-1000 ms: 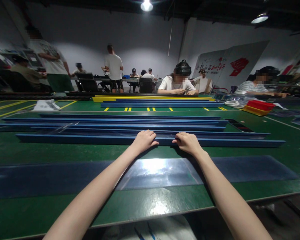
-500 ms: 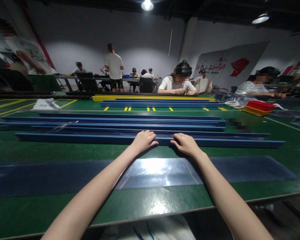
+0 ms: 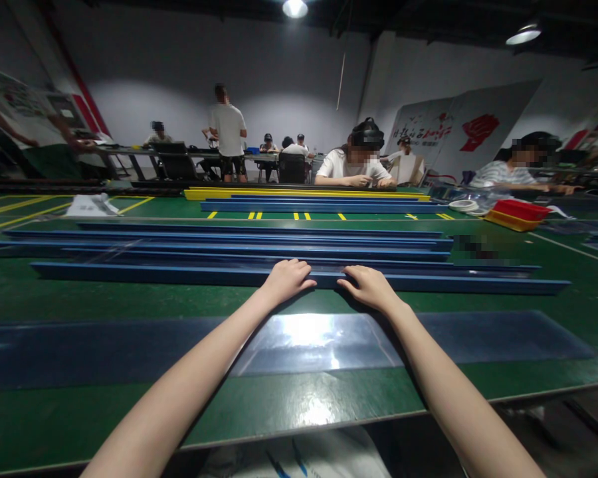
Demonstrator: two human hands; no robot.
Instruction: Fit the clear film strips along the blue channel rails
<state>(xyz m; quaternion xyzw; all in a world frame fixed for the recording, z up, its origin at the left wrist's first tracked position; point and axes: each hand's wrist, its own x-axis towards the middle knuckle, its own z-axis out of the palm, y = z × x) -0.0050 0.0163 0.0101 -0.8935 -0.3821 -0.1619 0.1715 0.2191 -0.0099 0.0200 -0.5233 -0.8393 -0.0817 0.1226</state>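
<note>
Green table (image 3: 80,302) bare ahead; both hands' fingers (image 3: 299,269) grip blue rail (image 3: 154,273) edge

Blue rails (image 3: 179,273) on a green table (image 3: 80,299) — yellow dashes (image 3: 299,216), a red tray (image 3: 521,210).

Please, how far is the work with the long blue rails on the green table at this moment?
Done: several blue rails already lie side by side on the green table. In hand: the left hand and right hand both grip the nearest blue rail near its middle. Left: this rail lies flat on the table, and the dark flat strip in front lies untouched.
</note>
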